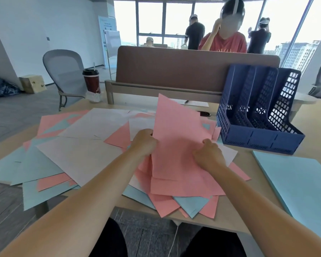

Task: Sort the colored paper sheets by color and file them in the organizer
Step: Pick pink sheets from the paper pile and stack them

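A loose heap of pink, light blue and white paper sheets (78,151) covers the desk in front of me. I hold a bundle of pink sheets (178,138) tilted up over the heap. My left hand (144,142) grips its left edge. My right hand (208,154) pinches its lower right part. A dark blue organizer (258,115) with three upright slots stands at the right, and its slots look empty. A neat stack of light blue sheets (300,184) lies flat at the near right of the desk.
A brown divider panel (193,69) runs along the desk's far side, with a person seated behind it. A dark red cup (92,81) stands at the far left corner. A pen on white paper (186,102) lies near the divider. Grey chairs (67,73) stand around.
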